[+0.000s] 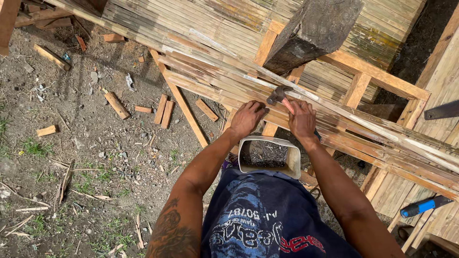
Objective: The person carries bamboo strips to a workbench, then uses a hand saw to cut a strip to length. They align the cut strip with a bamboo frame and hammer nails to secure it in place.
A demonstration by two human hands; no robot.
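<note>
1. Because the left hand (246, 118) lay flat with its fingers pressed on the bamboo slats (248, 91) just beside the hammer head, I judged a glancing blow could have caught those fingertips.
2. The right hand (302, 119) was clenched around the handle of the claw hammer (278, 94), gripping it close under the head; held that short, a stroke would likely have been weak and might have bent a nail rather than driven it.
3. The white tub of nails (268, 155) rested against the person's lap, just below both wrists. A shifted knee or a dropped elbow could have tipped it and spilled the nails onto the dirt (95, 138) among the wood offcuts (117, 105).
4. The slats looked thin and split along the grain in places, so I thought a hard strike near an edge could have cracked one off the timber frame (377, 76).
5. A heavy dark timber block (311, 31) stood on the panel just above the hands; whether it was steady I could not tell.
6. No nail could be made out under the hammer; the hands covered that spot.
7. The hammer handle was mostly hidden inside the fist.
8. A blue-handled tool (420, 206) at the right lay half under the slats, and a dark blade (442, 110) was cut off by the edge, so neither could be identified surely.
</note>
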